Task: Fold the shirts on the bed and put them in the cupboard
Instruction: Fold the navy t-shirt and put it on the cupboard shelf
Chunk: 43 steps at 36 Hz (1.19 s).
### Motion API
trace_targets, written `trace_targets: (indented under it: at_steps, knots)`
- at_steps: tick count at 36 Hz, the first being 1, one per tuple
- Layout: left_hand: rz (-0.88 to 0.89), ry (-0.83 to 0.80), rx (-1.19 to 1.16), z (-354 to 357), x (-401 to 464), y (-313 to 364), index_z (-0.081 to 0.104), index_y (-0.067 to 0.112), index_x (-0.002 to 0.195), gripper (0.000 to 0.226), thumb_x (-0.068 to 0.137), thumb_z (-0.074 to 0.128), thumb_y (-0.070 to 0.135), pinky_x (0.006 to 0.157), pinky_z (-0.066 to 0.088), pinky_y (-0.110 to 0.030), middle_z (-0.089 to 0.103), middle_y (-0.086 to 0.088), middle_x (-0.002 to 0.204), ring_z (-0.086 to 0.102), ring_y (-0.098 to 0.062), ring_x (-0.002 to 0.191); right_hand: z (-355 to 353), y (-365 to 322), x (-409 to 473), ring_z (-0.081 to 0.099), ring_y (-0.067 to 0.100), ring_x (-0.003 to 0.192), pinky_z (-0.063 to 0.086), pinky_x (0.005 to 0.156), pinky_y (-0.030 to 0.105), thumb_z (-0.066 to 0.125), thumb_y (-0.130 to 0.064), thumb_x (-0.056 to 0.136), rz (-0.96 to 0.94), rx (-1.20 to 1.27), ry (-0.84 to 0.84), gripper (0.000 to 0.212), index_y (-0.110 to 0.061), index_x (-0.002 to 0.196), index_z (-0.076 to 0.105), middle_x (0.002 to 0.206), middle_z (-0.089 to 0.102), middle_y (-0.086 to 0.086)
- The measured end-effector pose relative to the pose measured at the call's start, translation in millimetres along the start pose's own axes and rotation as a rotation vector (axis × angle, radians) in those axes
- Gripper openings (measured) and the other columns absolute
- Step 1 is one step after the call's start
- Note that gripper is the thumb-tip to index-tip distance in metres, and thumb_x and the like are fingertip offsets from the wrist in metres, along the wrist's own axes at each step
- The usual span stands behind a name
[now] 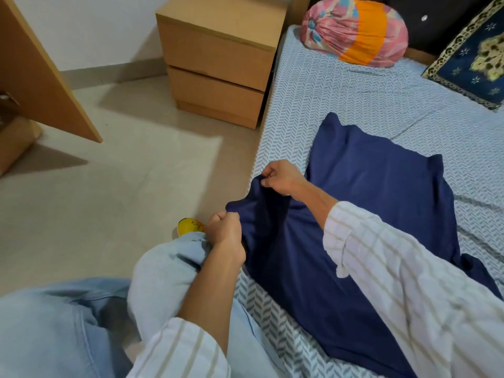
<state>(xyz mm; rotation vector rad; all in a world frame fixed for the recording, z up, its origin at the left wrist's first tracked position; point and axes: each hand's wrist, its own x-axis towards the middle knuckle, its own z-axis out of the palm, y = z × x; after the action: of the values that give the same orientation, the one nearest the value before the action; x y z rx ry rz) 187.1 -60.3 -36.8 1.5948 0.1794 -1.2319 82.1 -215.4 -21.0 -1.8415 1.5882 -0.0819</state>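
A navy blue shirt lies spread on the bed, which has a pale blue chevron sheet. Its near edge is lifted off the mattress at the bed's left side. My left hand grips that lifted edge low down, beside my knee. My right hand pinches the same edge a little farther along and higher. Both forearms reach out of white striped sleeves. The wooden panel at the far left may be an open cupboard door; the cupboard's inside is out of view.
A wooden two-drawer nightstand stands against the bed's head end. A pink and orange bolster and a dark blue patterned cushion lie at the headboard. A yellow slipper sits on the pale tiled floor by my leg.
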Motion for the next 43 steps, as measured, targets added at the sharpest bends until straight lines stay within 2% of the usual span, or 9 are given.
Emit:
trace_targets:
  at_steps: [4,8,12,16,21,27,33,40,43]
  knots:
    - [-0.047,-0.031,0.056,0.8,3.0,-5.1,0.063,-0.001,0.099,0.030,0.073,0.076,0.007,0.078,0.061,-0.052,0.072,-0.018,0.095,0.065,-0.031,0.079,0.2,7.2,-2.5,0.063,0.017,0.089,0.053,0.086,0.033,0.073,-0.010,0.090,-0.047,0.011,0.001,0.019,-0.010,0.109,0.070,0.089,0.067,0.000]
    - [0.103,0.054,0.292,2.2,-2.1,-5.1,0.060,-0.001,0.106,0.029,0.077,0.065,0.003,0.065,0.053,-0.035,0.068,-0.014,0.095,0.061,-0.029,0.074,-3.7,10.8,-4.6,0.066,0.017,0.079,0.057,0.074,0.031,0.074,-0.016,0.091,-0.057,0.088,-0.020,0.023,-0.014,0.114,0.066,0.091,0.072,0.001]
    - [0.549,0.125,0.826,9.6,-16.1,-7.6,0.047,0.004,0.130,0.056,0.080,0.071,0.010,0.093,0.047,-0.049,0.051,-0.017,0.120,0.050,-0.038,0.109,-19.5,27.7,-7.7,0.070,0.016,0.084,0.059,0.076,0.029,0.067,-0.011,0.093,-0.065,0.104,0.067,0.027,-0.014,0.120,0.065,0.099,0.076,0.002]
    - [0.964,-0.158,1.093,29.8,-11.4,-23.3,0.062,0.012,0.125,0.041,0.084,0.068,0.013,0.103,0.038,-0.044,0.057,-0.010,0.126,0.050,-0.035,0.119,-46.8,62.8,-4.3,0.068,0.013,0.100,0.052,0.093,0.025,0.070,-0.015,0.091,-0.041,0.067,0.240,0.021,-0.017,0.112,0.073,0.102,0.076,-0.002]
    - [0.879,-0.490,1.167,65.5,-2.6,-30.8,0.060,0.014,0.132,0.036,0.095,0.061,0.017,0.103,0.044,-0.040,0.058,-0.004,0.133,0.056,-0.027,0.122,-86.6,101.8,6.8,0.066,0.008,0.098,0.052,0.089,0.022,0.068,-0.012,0.093,0.045,0.101,0.320,0.017,-0.017,0.108,0.076,0.097,0.072,-0.008]
    - [0.925,-0.511,1.355,104.1,15.4,-14.6,0.056,0.015,0.108,0.012,0.098,0.058,0.022,0.068,0.041,-0.038,0.047,0.003,0.121,0.058,-0.026,0.089,-126.9,116.8,62.9,0.063,0.008,0.098,0.052,0.087,0.022,0.066,-0.011,0.093,0.075,0.044,0.335,0.023,-0.017,0.114,0.074,0.105,0.072,-0.004]
    - [0.702,-0.521,1.352,127.9,28.6,5.7,0.061,0.026,0.110,0.022,0.095,0.063,0.042,0.069,0.043,-0.032,0.059,0.014,0.102,0.057,-0.014,0.090,-165.9,111.2,146.9,0.062,0.019,0.119,0.049,0.104,0.031,0.066,-0.015,0.089,0.145,-0.053,0.372,0.035,-0.020,0.123,0.068,0.125,0.069,0.000]
    - [0.519,-0.545,1.389,143.7,39.8,19.8,0.063,0.021,0.079,0.035,0.089,0.064,0.053,0.055,0.045,-0.029,0.066,0.005,0.073,0.061,-0.013,0.069,-186.9,109.2,206.0,0.057,0.014,0.077,0.042,0.057,0.023,0.076,-0.030,0.086,0.224,-0.058,0.339,0.040,-0.017,0.123,0.066,0.097,0.063,0.000]
    - [0.494,-0.537,1.416,145.9,39.1,20.6,0.056,0.020,0.069,0.036,0.087,0.067,0.049,0.050,0.037,-0.027,0.062,0.005,0.066,0.060,-0.014,0.064,-186.9,112.5,216.5,0.053,0.016,0.066,0.041,0.052,0.026,0.080,-0.040,0.083,0.278,-0.157,0.285,0.044,-0.011,0.114,0.069,0.086,0.060,0.003]
